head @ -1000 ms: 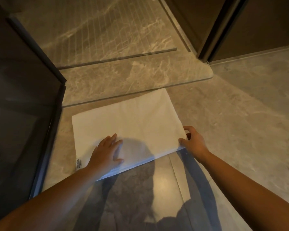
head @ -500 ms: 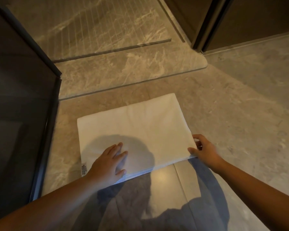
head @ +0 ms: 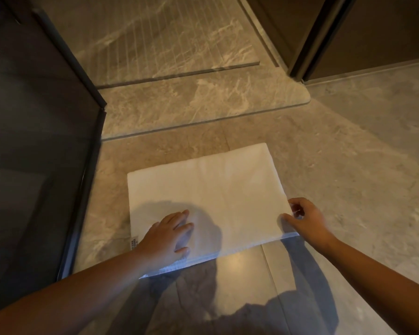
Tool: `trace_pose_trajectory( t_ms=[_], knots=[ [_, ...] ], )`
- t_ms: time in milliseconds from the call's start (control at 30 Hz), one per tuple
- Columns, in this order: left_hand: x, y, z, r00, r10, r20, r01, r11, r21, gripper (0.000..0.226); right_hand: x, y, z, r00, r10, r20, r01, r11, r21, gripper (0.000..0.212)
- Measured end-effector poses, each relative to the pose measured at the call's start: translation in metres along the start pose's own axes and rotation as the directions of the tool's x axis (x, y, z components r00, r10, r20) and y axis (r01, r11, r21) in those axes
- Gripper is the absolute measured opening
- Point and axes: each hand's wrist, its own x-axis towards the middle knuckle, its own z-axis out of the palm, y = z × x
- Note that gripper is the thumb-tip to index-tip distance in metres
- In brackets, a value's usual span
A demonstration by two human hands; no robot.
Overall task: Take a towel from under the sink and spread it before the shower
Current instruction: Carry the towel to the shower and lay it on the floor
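- I see the white towel lying flat as a rectangle on the stone floor. It is just in front of the raised shower step and not touching it.
- My left hand rests palm down on the near left part of the towel, fingers straight, gripping nothing.
- My right hand is at the near right corner, with thumb and curled fingers pinching the towel's edge.
- A small label sticks out at the near left corner, beside my left wrist.
- A dark glass panel stands left of the towel, apart from it.
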Motion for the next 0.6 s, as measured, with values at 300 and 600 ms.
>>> trace_pose_trajectory(
  t_ms=[300, 600],
  knots=[
    [0.001, -0.001, 0.004, 1.0, -0.017, 0.007, 0.017, 1.0, -0.006, 0.06, -0.009, -0.001, 0.001, 0.999, -0.014, 0.042, 0.012, 0.998, 0.065, 0.058],
    [0.0, 0.008, 0.0, 0.997, -0.043, -0.072, 0.028, 0.981, -0.19, 0.071, -0.01, -0.043, 0.004, 1.0, -0.028, -0.009, 0.029, 0.947, 0.32, 0.035]
  ],
)
